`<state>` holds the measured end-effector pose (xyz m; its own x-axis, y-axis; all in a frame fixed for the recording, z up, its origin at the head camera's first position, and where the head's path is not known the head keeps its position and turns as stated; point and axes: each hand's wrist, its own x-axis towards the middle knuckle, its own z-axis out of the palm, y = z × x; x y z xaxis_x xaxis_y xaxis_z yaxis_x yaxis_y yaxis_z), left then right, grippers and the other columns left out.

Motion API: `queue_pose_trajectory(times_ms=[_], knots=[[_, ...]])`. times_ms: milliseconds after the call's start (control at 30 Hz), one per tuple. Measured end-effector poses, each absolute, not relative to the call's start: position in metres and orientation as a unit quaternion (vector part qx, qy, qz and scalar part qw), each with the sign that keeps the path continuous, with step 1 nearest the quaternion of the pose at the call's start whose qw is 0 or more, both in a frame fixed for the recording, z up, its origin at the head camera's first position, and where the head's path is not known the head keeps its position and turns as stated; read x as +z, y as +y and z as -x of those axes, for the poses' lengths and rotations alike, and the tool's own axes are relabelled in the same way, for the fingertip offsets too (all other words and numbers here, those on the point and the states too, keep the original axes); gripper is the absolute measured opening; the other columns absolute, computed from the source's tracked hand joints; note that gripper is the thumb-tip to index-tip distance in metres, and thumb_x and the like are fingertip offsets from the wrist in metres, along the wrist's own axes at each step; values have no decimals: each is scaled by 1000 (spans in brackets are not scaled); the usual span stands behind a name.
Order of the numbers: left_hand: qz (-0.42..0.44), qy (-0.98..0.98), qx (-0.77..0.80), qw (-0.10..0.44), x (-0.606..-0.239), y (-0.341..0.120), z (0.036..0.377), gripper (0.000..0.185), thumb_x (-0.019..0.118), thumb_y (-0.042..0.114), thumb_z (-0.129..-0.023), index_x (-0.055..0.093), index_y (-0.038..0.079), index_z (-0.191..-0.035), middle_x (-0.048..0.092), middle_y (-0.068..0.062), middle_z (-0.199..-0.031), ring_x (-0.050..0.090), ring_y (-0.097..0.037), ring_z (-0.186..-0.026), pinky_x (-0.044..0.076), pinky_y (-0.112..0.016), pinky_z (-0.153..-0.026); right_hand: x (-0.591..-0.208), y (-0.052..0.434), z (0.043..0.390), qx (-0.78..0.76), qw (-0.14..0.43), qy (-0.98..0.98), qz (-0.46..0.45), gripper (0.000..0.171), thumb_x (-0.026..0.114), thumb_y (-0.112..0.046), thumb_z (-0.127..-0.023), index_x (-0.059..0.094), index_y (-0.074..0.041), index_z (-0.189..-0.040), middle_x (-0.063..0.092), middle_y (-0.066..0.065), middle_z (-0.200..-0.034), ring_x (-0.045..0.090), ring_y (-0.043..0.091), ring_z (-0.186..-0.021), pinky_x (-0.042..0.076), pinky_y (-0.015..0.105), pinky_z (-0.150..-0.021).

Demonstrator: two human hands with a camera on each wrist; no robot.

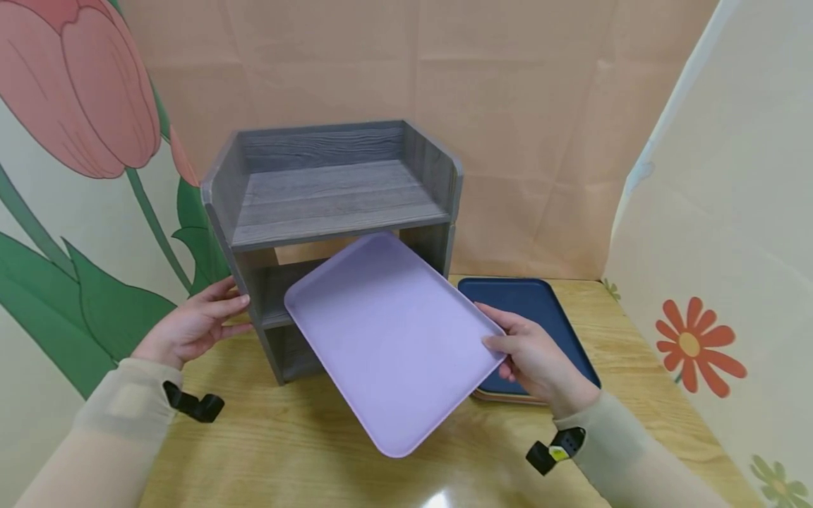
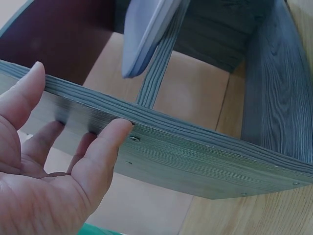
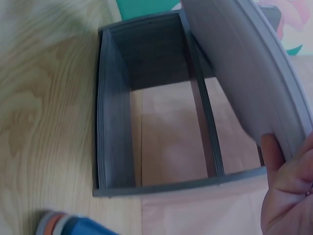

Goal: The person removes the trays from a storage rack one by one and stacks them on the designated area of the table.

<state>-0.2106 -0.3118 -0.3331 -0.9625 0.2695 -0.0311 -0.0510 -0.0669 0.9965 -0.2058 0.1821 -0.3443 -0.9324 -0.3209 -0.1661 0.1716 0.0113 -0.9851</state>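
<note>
Nearest the head camera, a lilac tray is held tilted in front of a grey wooden shelf unit; its far end reaches into the unit's middle opening and its near corner hangs over the surface. The right hand grips the tray's right edge, thumb on top and fingers curled beneath. The left hand is laid with straight fingers against the unit's left side panel. To the right of the unit a dark blue tray lies on another tray, of which only a pinkish edge is seen. Nothing is seen on the unit's top shelf. Tan paper and flower-printed panels stand behind and beside the unit.

From the left wrist, the left hand is seen open, thumb and fingers touching the unit's panel, with the tray's edge beyond it.

From the right wrist, the fingers are wrapped round the tray's rim, with the unit behind it.
</note>
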Motion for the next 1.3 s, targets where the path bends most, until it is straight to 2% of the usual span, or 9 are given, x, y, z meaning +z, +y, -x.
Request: queue_pose_trajectory(times_ms=[733, 933, 1033, 1200, 1300], knots=[[-89, 664, 734, 116, -331, -311, 209, 68, 49, 11, -101, 7, 8, -154, 45, -3, -130, 57, -14, -111, 52, -33, -90, -332, 230, 206, -589, 135, 784, 144, 54, 60, -9, -95, 44, -15, -146, 56, 16, -124, 44, 14, -44, 40, 23, -40], [-85, 664, 734, 116, -331, -311, 208, 68, 49, 11, -101, 7, 8, -154, 43, -4, -132, 57, -13, -111, 52, -33, -90, -326, 244, 203, -553, 129, 805, 173, 51, 59, -12, -96, 46, -14, -145, 55, 21, -125, 44, 17, -44, 41, 27, -39], [-84, 664, 734, 117, -331, -312, 209, 68, 49, 11, -101, 6, 8, -154, 41, -5, -133, 57, -13, -111, 52, -33, -90, -324, 252, 201, -542, 126, 812, 178, 50, 59, -15, -96, 47, -18, -144, 53, 21, -125, 42, 20, -43, 42, 30, -39], [-83, 667, 731, 118, -331, -312, 210, 70, 50, 12, -101, 4, 8, -155, 40, -6, -134, 57, -13, -111, 52, -34, -90, -322, 268, 196, -537, 109, 813, 195, 48, 58, -13, -97, 49, -23, -143, 56, 1, -121, 40, 23, -42, 42, 33, -38], [-83, 670, 728, 118, -332, -312, 211, 71, 50, 12, -101, 3, 8, -155, 40, -6, -134, 56, -13, -111, 52, -33, -90, -323, 277, 195, -539, 92, 809, 218, 48, 56, -8, -98, 49, -21, -143, 56, -11, -120, 40, 24, -42, 39, 36, -36]])
